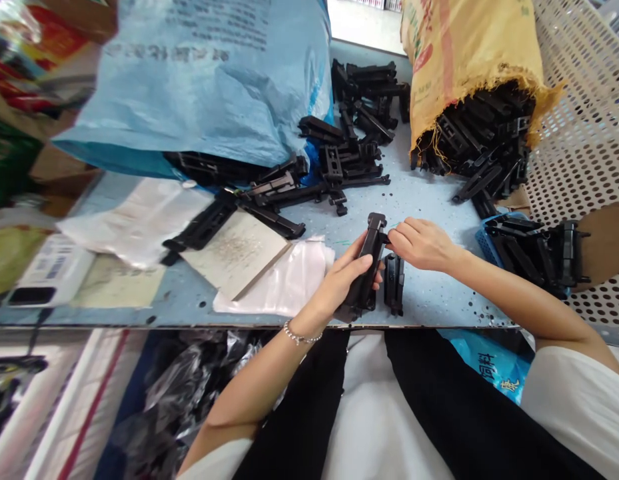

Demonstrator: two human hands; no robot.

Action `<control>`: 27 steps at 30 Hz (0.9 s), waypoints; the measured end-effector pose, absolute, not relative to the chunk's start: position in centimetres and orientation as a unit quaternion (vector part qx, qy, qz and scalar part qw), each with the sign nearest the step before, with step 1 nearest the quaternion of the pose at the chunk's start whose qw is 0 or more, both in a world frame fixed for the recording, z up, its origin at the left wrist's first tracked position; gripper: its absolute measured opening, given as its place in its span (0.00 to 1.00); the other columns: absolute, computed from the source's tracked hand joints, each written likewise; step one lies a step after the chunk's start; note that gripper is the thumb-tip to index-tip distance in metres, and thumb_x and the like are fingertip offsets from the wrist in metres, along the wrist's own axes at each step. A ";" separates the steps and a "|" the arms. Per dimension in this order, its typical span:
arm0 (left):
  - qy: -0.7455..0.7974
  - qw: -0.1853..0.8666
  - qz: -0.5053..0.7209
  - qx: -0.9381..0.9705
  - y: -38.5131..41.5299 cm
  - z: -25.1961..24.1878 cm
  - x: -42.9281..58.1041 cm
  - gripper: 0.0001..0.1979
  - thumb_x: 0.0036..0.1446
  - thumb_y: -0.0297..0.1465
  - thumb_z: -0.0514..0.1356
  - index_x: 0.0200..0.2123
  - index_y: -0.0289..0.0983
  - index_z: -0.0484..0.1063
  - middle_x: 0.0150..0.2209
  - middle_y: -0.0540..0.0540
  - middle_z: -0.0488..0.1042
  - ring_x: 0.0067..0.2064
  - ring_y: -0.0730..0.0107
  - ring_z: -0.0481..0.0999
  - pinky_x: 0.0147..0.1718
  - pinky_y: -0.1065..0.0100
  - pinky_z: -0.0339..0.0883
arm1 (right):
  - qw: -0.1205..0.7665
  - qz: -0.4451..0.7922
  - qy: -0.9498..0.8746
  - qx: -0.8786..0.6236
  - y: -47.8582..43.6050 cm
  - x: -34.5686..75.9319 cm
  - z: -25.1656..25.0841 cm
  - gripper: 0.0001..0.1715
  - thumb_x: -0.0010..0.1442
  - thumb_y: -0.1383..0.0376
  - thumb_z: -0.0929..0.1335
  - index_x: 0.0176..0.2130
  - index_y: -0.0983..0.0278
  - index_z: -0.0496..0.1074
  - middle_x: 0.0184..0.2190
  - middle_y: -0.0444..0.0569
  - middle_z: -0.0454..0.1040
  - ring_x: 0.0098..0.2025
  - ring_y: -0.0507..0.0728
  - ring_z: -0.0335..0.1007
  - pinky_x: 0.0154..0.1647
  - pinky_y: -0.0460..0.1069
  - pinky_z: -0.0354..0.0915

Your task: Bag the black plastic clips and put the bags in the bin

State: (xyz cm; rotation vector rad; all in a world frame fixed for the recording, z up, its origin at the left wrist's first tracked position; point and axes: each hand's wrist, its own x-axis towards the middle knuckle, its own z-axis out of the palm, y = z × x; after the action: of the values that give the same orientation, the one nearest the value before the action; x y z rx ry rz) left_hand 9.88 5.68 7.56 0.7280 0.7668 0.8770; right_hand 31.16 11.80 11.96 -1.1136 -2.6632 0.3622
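L fingers [352,251] round blk part [367,283]: long, narrow, semi-glossy.

The long part [374,239] at the centre looked like smooth black plastic with a slight sheen. The blue sack [204,87] at upper left was glossy, crinkled plastic; the yellow sack [476,47] at upper right looked woven, its mouth frayed. The bracelet [302,338] looked like shiny metal, the surface [414,197] smooth.

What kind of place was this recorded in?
Probably a small workshop or assembly bench: many like black plastic parts spill from a blue sack and a yellow sack onto a worktable.
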 end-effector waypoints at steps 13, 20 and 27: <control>0.426 0.727 0.436 0.315 5.9 7.1 9.9 0.33 0.60 0.42 0.62 0.66 0.37 0.62 0.37 0.46 0.78 0.36 0.67 0.78 0.37 0.66 0.73 | 0.139 0.175 -0.930 -0.293 4.2 27.5 7.8 0.25 0.72 0.49 0.60 0.34 0.63 0.71 0.31 0.54 0.74 0.36 0.59 0.68 0.36 0.53 0.63; 0.535 0.519 0.464 0.480 3.7 3.4 7.5 0.30 0.62 0.42 0.61 0.65 0.43 0.65 0.58 0.41 0.71 0.56 0.57 0.73 0.57 0.55 0.69 | 0.130 0.436 -0.763 -0.460 1.5 27.0 5.6 0.21 0.74 0.56 0.57 0.35 0.61 0.69 0.28 0.44 0.72 0.30 0.53 0.69 0.34 0.48 0.63; 0.609 0.406 0.320 0.601 3.8 -2.1 8.2 0.27 0.66 0.36 0.52 0.65 0.29 0.64 0.58 0.28 0.72 0.62 0.45 0.70 0.63 0.41 0.59 | 0.104 0.206 -0.716 -0.658 5.3 33.4 2.2 0.05 0.67 0.62 0.66 0.39 0.61 0.66 0.32 0.50 0.75 0.31 0.58 0.70 0.30 0.50 0.59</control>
State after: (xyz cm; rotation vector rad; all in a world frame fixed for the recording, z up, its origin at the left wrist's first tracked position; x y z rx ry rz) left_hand 8.16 3.77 -2.05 1.5163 1.5374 0.8077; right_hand 33.45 5.26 2.23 -1.9414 -2.1128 0.6073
